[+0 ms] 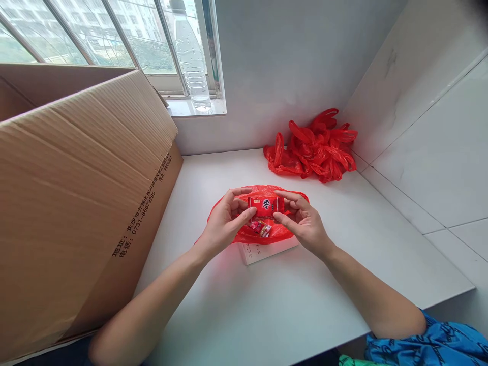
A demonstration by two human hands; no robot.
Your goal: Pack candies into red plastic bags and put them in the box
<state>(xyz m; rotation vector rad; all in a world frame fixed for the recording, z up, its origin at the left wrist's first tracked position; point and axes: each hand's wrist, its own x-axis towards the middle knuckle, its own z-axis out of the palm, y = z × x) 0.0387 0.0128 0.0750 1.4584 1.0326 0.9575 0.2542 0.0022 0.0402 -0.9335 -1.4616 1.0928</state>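
Observation:
A small red wrapped packet (263,207) with a large dark character on its front is held level between my two hands. My left hand (231,213) pinches its left end between thumb and fingers. The right end sits in the pinch of my right hand (301,216). Right below lies an opened red plastic bag (282,235), with a few small shiny wrapped pieces (261,228) in it. Under the bag's near side, a white sheet or booklet (253,252) with rows of writing partly shows.
On the left a large open cardboard box (87,203) stands high. A crumpled heap of red plastic bags (316,147) lies at the table's back right, near the tiled wall (427,127). A clear bottle (192,61) stands on the windowsill. The white table (236,315) ends at front right.

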